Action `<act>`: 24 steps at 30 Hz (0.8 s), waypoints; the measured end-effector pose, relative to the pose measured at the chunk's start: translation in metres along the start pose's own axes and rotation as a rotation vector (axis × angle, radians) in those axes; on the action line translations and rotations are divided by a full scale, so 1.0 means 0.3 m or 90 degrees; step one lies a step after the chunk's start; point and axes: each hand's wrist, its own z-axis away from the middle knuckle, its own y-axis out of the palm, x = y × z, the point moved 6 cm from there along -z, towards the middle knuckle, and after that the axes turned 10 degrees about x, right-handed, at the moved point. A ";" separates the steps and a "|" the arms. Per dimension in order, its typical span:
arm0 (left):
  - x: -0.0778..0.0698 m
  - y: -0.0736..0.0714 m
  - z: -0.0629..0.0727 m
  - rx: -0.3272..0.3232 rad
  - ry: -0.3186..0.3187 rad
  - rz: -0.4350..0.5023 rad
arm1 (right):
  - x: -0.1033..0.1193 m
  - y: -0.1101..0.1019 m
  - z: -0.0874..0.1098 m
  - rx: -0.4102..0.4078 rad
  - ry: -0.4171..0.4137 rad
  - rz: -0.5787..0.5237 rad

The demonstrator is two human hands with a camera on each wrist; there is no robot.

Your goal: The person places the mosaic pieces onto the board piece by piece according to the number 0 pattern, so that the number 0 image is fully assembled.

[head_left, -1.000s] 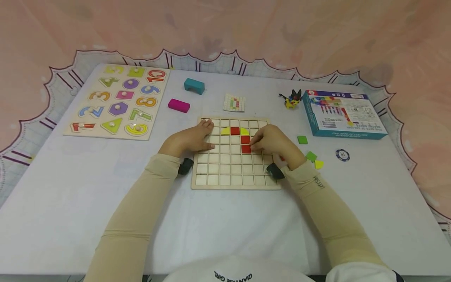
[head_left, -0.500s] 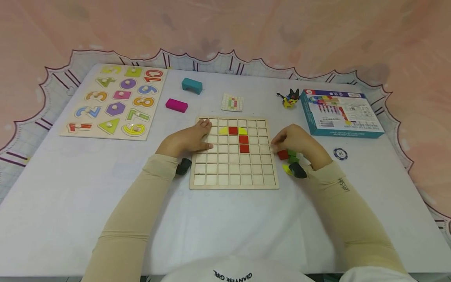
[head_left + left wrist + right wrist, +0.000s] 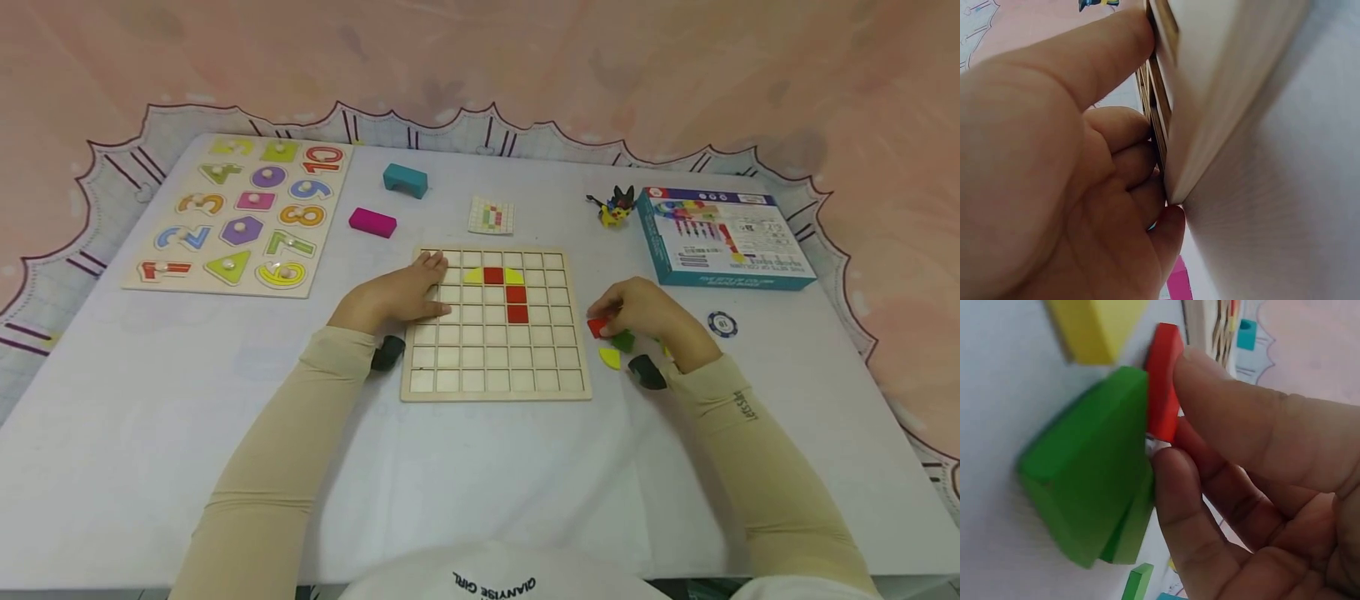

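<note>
A wooden grid board [image 3: 495, 381] lies on the table. Its cells hold two yellow rounded tiles [image 3: 474, 276] with a red tile [image 3: 493, 276] between them, and two more red tiles [image 3: 517, 314] below on the right. My left hand [image 3: 393, 297] rests on the board's left edge, thumb and fingers spread; in the left wrist view the thumb lies over the frame. Right of the board, my right hand [image 3: 648, 317] pinches a loose red square tile [image 3: 1163, 387] between thumb and fingers. Green tiles [image 3: 1091, 462] lie against those fingers, partly hidden, and a yellow tile [image 3: 611, 358] is close by.
A number puzzle board [image 3: 240, 212] lies at the left. Behind the grid are a magenta block [image 3: 372, 222], a teal arch block [image 3: 406, 180] and a pattern card [image 3: 491, 216]. At the right stand a small figure [image 3: 615, 207], a box [image 3: 723, 239] and a round chip [image 3: 722, 324].
My right hand has left the red tile in the grid, moved right to the loose tiles and taken a red one. My left hand has stayed on the board.
</note>
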 end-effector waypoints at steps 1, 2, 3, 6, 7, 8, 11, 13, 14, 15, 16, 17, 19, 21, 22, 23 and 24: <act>0.001 0.000 0.000 0.001 -0.002 0.000 | 0.000 0.002 -0.001 -0.001 0.003 0.001; 0.002 0.000 -0.001 0.001 -0.002 -0.001 | 0.002 0.005 -0.001 -0.003 0.005 0.005; 0.003 0.001 0.000 0.001 -0.003 -0.001 | 0.004 0.007 -0.002 -0.006 0.007 0.011; 0.005 0.002 -0.002 0.002 -0.006 -0.002 | 0.008 0.010 -0.005 -0.018 0.009 0.032; 0.005 0.002 -0.002 0.002 -0.005 -0.003 | 0.008 0.011 -0.007 -0.021 0.009 0.038; 0.005 0.002 -0.003 0.001 -0.005 -0.003 | 0.008 0.011 -0.007 -0.025 0.010 0.042; 0.002 0.001 -0.002 0.000 -0.003 -0.002 | 0.005 0.011 -0.008 -0.030 0.015 0.042; 0.001 0.000 0.000 -0.001 -0.001 -0.001 | 0.003 0.009 -0.007 -0.034 0.018 0.039; 0.000 -0.001 0.001 -0.001 -0.001 -0.002 | 0.002 0.009 -0.007 -0.036 0.020 0.036; -0.001 -0.002 0.003 -0.002 0.000 -0.002 | 0.002 0.009 -0.007 -0.037 0.018 0.034; -0.001 -0.002 0.003 -0.002 0.001 -0.004 | 0.001 0.008 -0.008 -0.038 0.019 0.031; -0.001 -0.002 0.003 -0.002 0.002 -0.004 | 0.000 0.008 -0.007 -0.038 0.017 0.029; -0.002 -0.002 0.002 -0.002 0.004 -0.006 | -0.003 0.008 -0.007 -0.039 0.020 0.023; -0.002 0.000 -0.001 -0.002 0.008 -0.005 | -0.004 0.007 -0.004 -0.038 0.022 0.015; -0.002 0.000 -0.001 -0.002 0.009 -0.004 | -0.005 0.005 -0.003 -0.038 0.024 0.011; -0.001 0.000 -0.002 -0.001 0.010 -0.003 | -0.005 0.003 -0.001 -0.038 0.025 0.008; 0.000 0.000 -0.002 -0.002 0.011 -0.002 | -0.007 0.001 0.001 -0.037 0.029 0.003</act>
